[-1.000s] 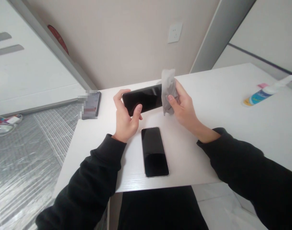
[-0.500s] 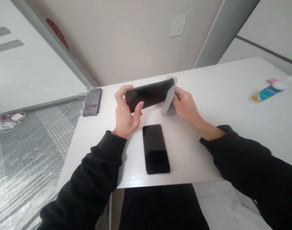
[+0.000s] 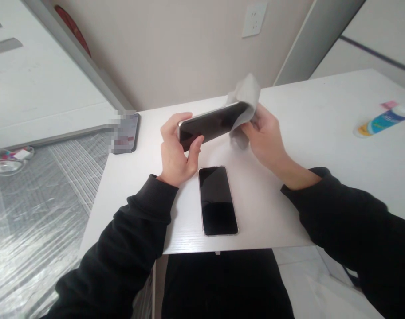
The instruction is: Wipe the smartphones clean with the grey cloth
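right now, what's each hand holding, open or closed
Left hand: closed, holding a phone by one end.
Right hand: closed, holding a grey cloth.

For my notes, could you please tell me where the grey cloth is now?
In the head view, the grey cloth is in the right hand, around the right end of the phone that the left hand holds.

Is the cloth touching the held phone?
Touching: the head view shows the cloth wrapped around one end of the phone in the left hand.
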`<state>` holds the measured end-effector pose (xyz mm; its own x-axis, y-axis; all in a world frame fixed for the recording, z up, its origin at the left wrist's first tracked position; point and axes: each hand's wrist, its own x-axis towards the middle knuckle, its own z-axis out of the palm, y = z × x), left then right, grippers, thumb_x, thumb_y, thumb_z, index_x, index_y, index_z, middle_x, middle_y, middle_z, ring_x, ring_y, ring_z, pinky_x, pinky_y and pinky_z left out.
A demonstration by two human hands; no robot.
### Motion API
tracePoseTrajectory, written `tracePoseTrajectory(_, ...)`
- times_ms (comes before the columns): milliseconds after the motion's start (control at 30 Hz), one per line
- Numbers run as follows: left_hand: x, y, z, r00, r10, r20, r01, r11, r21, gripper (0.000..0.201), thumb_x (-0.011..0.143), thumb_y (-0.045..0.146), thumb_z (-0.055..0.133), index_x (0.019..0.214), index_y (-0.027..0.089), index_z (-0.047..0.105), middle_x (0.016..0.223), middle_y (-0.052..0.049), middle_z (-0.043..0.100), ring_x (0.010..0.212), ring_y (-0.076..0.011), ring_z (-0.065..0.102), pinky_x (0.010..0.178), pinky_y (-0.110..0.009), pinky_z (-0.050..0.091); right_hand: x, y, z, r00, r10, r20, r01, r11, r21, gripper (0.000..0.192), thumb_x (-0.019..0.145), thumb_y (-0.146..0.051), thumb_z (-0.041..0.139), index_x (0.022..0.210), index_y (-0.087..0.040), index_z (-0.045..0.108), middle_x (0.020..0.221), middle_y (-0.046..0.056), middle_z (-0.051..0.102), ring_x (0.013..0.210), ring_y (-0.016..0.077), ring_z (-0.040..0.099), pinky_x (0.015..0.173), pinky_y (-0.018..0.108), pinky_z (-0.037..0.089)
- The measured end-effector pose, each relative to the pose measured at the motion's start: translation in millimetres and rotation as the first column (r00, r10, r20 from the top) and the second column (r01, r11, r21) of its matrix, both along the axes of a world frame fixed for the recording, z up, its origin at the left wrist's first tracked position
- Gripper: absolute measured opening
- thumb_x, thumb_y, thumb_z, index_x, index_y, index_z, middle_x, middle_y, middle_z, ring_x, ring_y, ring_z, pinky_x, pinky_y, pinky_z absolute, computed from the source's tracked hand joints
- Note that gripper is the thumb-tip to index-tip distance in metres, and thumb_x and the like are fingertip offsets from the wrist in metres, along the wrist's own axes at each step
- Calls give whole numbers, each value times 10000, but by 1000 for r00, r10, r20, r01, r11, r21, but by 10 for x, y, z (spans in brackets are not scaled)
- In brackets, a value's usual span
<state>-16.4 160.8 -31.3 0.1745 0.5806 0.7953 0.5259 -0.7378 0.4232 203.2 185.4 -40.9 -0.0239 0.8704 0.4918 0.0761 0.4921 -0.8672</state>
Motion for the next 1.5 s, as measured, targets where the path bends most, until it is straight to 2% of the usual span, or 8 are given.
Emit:
tracePoseTrajectory(100, 10, -6, 12, 999, -33, 37, 32, 999, 36, 462, 1025, 477, 508, 1389, 301, 283, 1335, -122, 445, 741, -111, 660, 555, -235, 570, -16, -13, 5, 990, -52, 130, 67, 992, -108, 491, 963, -661, 556, 832, -197, 648, 825, 35, 692, 799, 213, 648, 735, 344, 533)
tracePoseTrajectory(200, 0, 4, 10, 995, -44, 87, 46, 999, -22, 469, 1016, 456, 548, 1390, 297, 314, 1349, -122, 417, 631, -43, 578, 514, -201, 532, -14, -11, 3, 981, -68, 184, 99, 982, -162, 580, 941, -733, 524, 718, -202, 595, 718, 18, 637, 698, 188, 582, 645, 313, 478)
tracePoseTrajectory(400, -25, 27, 16, 964, -61, 257, 117, 971, -207, 455, 988, 430, 623, 1342, 288, 374, 1101, -35, 484, 561, -37, 538, 446, -172, 496, -32, -22, 46, 999, -27, 45, 30, 996, -84, 587, 871, -752, 632, 1061, -201, 699, 1001, 71, 748, 938, 271, 689, 866, 397, 560)
tracePoseTrajectory(600, 6, -69, 39, 949, 27, 313, 83, 940, -332, 397, 998, 377, 605, 1315, 281, 386, 998, 19, 516, 534, -58, 596, 509, -225, 550, -64, -28, 8, 1000, -19, 3, 19, 995, -95, 598, 942, -587, 633, 1409, -214, 613, 1482, 124, 614, 1405, 311, 544, 1228, 486, 370)
tracePoseTrajectory(933, 9, -98, -6, 943, 42, 329, 102, 907, -409, 375, 1007, 397, 566, 1308, 266, 385, 928, 41, 514, 557, -84, 621, 562, -256, 542, -84, 19, -86, 997, -75, -28, 68, 977, -202, 604, 894, -589, 679, 1382, -240, 604, 1410, 139, 648, 1321, 320, 599, 1139, 487, 457)
tracePoseTrajectory(1067, 13, -111, 28, 918, 44, 394, 139, 895, -424, 398, 1001, 443, 578, 1299, 271, 377, 897, 54, 503, 563, -87, 608, 570, -253, 536, -76, 10, -5, 999, 31, -33, -37, 974, -223, 506, 888, -702, 618, 1037, -227, 710, 1032, 100, 772, 995, 307, 719, 929, 425, 562)
tracePoseTrajectory(1267, -4, -81, 57, 879, 57, 473, 226, 823, -520, 459, 980, 472, 609, 1318, 276, 369, 924, 58, 498, 546, -64, 550, 575, -245, 505, -23, 27, 51, 999, 47, -2, -45, 956, -289, 510, 861, -697, 643, 665, -227, 672, 665, 45, 707, 688, 267, 642, 685, 375, 531)
tracePoseTrajectory(1500, -19, -16, 48, 869, 72, 490, 243, 800, -548, 483, 960, 487, 629, 1304, 255, 380, 845, 82, 489, 519, -60, 527, 565, -230, 483, -78, 0, 69, 985, 137, -102, -164, 927, -337, 573, 749, -759, 710, 963, -228, 721, 873, 72, 778, 773, 264, 721, 705, 366, 579)
